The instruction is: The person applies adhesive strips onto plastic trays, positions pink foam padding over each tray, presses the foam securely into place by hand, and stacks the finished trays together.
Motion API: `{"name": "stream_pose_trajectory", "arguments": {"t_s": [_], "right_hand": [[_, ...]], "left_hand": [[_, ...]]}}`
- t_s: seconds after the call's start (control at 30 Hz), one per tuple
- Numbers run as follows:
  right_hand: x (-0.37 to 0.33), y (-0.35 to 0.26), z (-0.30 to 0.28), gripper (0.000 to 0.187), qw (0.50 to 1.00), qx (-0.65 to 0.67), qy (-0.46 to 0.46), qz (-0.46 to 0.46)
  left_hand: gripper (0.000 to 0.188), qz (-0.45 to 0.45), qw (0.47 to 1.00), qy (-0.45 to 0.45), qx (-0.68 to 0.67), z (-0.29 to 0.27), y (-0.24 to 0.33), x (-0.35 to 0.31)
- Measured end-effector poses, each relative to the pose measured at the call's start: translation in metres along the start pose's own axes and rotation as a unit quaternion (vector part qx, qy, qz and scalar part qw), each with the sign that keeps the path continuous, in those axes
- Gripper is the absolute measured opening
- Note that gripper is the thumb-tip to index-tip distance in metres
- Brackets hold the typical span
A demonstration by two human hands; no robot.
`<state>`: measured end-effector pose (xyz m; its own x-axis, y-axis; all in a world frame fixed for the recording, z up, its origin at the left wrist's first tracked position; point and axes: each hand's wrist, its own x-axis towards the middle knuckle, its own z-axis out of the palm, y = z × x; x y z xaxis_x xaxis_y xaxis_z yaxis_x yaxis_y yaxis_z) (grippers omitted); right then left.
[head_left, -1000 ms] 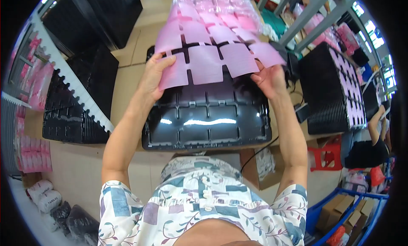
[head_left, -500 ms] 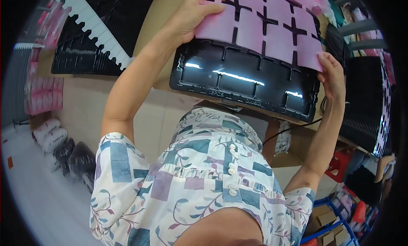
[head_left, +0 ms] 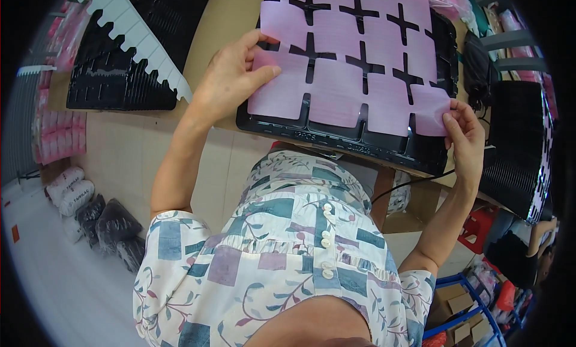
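Observation:
A thin pink foam sheet [head_left: 339,89] with cross-shaped cut-outs lies over a black plastic tray [head_left: 288,131], whose raised ribs show through the slots. My left hand [head_left: 234,77] pinches the sheet's left edge between thumb and fingers. At the near right corner, my right hand [head_left: 467,134] grips the sheet between thumb and forefinger, and that corner is bent up a little. The tray's front rim and right side stay uncovered.
Left on the cardboard-topped table [head_left: 207,65] are more black trays [head_left: 120,83] with a white toothed strip [head_left: 132,38] across them. A stack of black trays [head_left: 513,149] stands at right. Dark bags [head_left: 117,224] lie on the floor; a person's arm [head_left: 543,230] shows at far right.
Both hands have come nearer to me, drawing the pink sheet down over the tray's near row. Its near edge now lies close to the tray's front rim.

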<state>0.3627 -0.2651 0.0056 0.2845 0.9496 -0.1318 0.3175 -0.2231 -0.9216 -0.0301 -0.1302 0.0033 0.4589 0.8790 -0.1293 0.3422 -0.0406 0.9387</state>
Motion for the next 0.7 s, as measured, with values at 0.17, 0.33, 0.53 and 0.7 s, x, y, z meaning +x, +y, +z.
{"name": "stream_pose_trajectory", "arguments": {"t_s": [0.17,0.33,0.53,0.7], "right_hand": [[-0.013,-0.007,0.010,0.038,0.997,-0.052,0.050,0.023],[-0.019,0.006,0.009,0.040,0.991,-0.101,0.089,-0.019],[-0.019,-0.007,0.021,0.040,0.978,-0.156,0.127,-0.056],[-0.029,-0.015,0.005,0.040,0.995,0.077,0.051,0.040]], "left_hand": [[0.040,0.026,0.975,0.061,0.211,0.010,0.006,-0.009],[0.044,0.071,0.960,0.083,0.257,0.013,-0.002,-0.008],[0.042,0.038,0.985,0.094,0.140,0.011,-0.007,-0.011],[0.043,-0.009,0.997,0.046,-0.056,0.009,0.002,-0.008]]}}
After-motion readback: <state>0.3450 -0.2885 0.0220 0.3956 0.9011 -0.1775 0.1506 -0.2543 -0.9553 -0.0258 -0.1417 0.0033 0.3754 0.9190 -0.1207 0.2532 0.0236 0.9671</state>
